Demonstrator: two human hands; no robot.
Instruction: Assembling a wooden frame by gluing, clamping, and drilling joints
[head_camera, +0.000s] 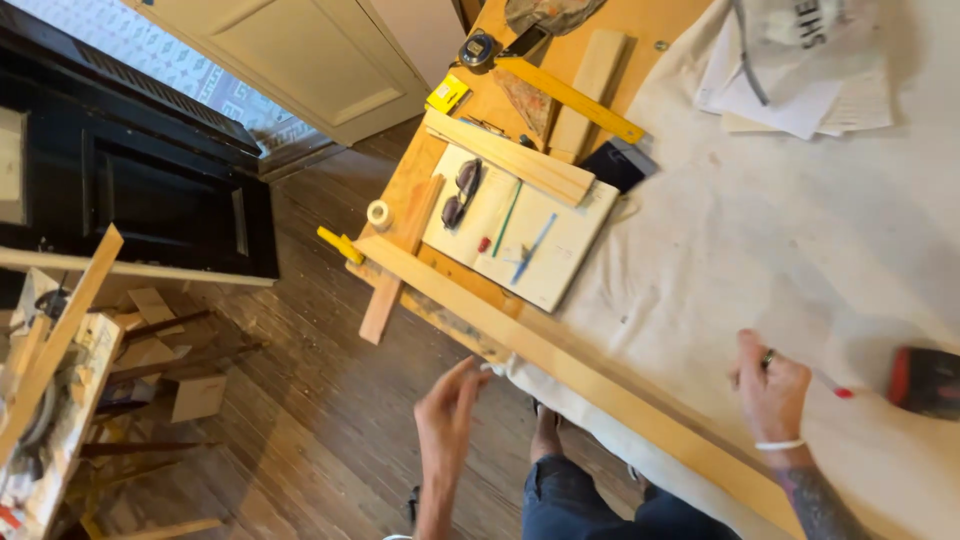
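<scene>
red tool (925, 382) cut off | right hand (773, 390) beside | left hand (445, 415) blurred

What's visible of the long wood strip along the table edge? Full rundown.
The long wood strip is a pale, planed, straight board, apparently softwood. It lies flat along the near edge of the table, running diagonally from beside a yellow clamp to the lower right. Its far end crosses a shorter wood piece; the rest lies on the white drop cloth. The left hand hovers beside it; whether it touches is unclear.
</scene>
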